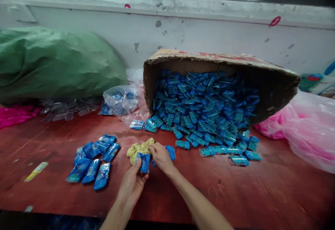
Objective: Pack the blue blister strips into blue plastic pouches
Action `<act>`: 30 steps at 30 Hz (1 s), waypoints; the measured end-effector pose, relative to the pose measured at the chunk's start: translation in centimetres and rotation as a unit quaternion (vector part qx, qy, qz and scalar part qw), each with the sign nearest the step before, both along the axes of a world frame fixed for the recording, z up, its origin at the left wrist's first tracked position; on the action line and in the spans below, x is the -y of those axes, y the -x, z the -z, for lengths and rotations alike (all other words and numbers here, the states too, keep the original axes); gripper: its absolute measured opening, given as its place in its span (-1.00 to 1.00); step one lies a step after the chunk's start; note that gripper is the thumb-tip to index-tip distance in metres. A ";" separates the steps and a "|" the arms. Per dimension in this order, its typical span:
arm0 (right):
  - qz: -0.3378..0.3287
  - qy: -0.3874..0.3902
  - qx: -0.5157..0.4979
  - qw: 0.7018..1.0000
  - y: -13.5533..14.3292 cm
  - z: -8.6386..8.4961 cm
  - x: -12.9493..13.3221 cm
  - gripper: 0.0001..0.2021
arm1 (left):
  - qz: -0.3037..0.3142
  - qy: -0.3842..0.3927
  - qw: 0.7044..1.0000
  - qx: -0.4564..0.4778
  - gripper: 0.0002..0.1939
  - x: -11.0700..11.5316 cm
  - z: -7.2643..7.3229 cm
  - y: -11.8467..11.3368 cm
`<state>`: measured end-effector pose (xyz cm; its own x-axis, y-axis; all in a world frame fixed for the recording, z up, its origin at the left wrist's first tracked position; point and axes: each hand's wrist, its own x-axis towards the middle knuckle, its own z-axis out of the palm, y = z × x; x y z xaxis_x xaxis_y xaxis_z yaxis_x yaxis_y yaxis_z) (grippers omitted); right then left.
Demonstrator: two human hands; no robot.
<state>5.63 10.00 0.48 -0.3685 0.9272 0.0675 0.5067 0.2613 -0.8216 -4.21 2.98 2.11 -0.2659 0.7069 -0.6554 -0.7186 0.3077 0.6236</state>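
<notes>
My left hand [133, 183] is closed on a small blue packet [144, 162], its thumb across the packet's left edge. Just up and to the right, my right hand [160, 156] has its fingers pinched together at the edge of a crumpled yellow cloth [134, 150]; whether they grip the cloth or something small is hidden. The cloth lies behind the packet. More flat blue packets [171, 152] lie partly behind my right hand. Several filled blue packets [102, 176] are grouped on the table to the left of my hands.
A cardboard box [222, 57] on its side spills many blue-capped clear containers [204, 108] onto the red table [183, 197]. Clear bags [128, 99] stand left of it. A green sack [60, 62] is at the back left, a pink-filled bag [309, 129] right, a yellow cutter [36, 171] front left.
</notes>
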 end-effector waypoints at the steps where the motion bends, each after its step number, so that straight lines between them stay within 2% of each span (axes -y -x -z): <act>1: -0.003 0.011 -0.021 1.000 -0.8 -0.4 0.4 -0.70 | 0.009 -0.002 1.000 0.001 -0.93 -0.1 0.1 -0.3; 4: -0.026 0.115 -0.150 0.982 -2.6 -1.3 1.7 -0.73 | 0.040 -0.049 0.998 -0.026 -0.79 -0.1 0.5 -1.1; 7: 0.024 0.217 -0.268 0.938 -3.0 -1.1 2.7 -0.81 | 0.055 -0.078 0.991 -0.095 -0.70 -0.2 1.0 -2.0; 11: 0.100 0.195 -0.268 0.938 -2.5 0.1 3.3 -0.76 | 0.043 -0.075 0.991 -0.105 -0.68 -0.5 1.4 -3.2; 14: 0.131 0.160 -0.250 0.946 -2.4 0.6 3.8 -0.74 | 0.019 -0.072 0.994 -0.080 -0.70 -0.7 1.4 -4.0; 16: 0.138 0.137 -0.235 0.952 -2.7 0.5 4.1 -0.73 | 0.032 -0.077 0.995 -0.059 -0.72 -0.7 1.3 -4.2; 21: 0.077 0.063 -0.129 0.987 -5.5 -0.8 3.1 -0.70 | 0.128 -0.046 0.991 0.012 -0.80 -0.3 1.0 -3.4; 23: 0.098 -0.022 0.002 0.995 -7.1 -1.0 1.9 -0.80 | 0.123 -0.016 0.992 0.013 -0.85 0.0 0.8 -3.0; 24: 0.121 -0.077 0.117 0.983 -7.9 -1.0 1.2 -0.86 | 0.115 -0.001 0.993 0.010 -0.87 0.1 0.8 -2.9; 25: 0.151 -0.102 0.227 0.957 -8.5 -0.8 0.5 -0.84 | 0.108 0.015 0.994 0.008 -0.89 0.1 0.7 -2.8; 27: 0.177 -0.108 0.307 0.929 -9.5 -0.3 -0.5 -0.80 | 0.100 0.044 0.994 0.006 -0.90 0.2 0.6 -2.8; 30: 0.177 -0.095 0.328 0.923 -10.1 0.6 -0.7 -0.86 | 0.089 0.071 0.993 0.010 -0.89 0.2 0.7 -2.9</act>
<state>15.73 10.75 -0.11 -0.0638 0.9918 0.1107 0.9603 0.0911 -0.2635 -1.26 2.81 1.41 -0.1314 0.6411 -0.7561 -0.6564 0.5153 0.5511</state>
